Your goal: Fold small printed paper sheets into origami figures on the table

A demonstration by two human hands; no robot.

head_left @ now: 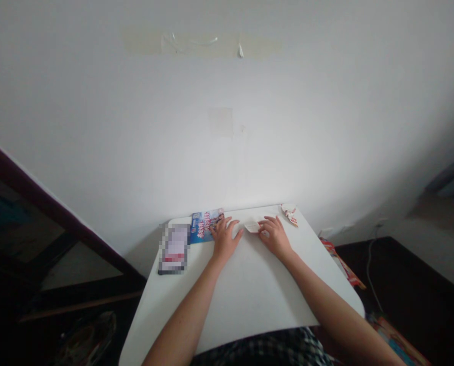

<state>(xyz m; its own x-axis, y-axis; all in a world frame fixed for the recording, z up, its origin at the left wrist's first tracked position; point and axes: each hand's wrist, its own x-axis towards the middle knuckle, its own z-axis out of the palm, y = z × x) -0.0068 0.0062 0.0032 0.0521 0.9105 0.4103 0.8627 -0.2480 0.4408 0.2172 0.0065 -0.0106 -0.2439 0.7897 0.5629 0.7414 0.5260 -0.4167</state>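
Observation:
My left hand (226,239) rests over the table with its fingers spread, holding nothing. Its fingertips reach across the right edge of a blue printed leaflet (203,229). To the right, my right hand (276,237) has its thumb and fingers at the right edge of a small white piece of paper (252,227), which looks pinched there. Faint print or creases on the paper are too small to read. Between the two hands lies a short gap of bare tabletop. Both stand near the far end of the white table (257,290).
A phone (175,249) with a blurred screen lies at the table's left edge. A crumpled white and red wrapper (289,214) sits at the far right corner. Behind the table rises a white wall (257,168). A cable (369,264) hangs at the right.

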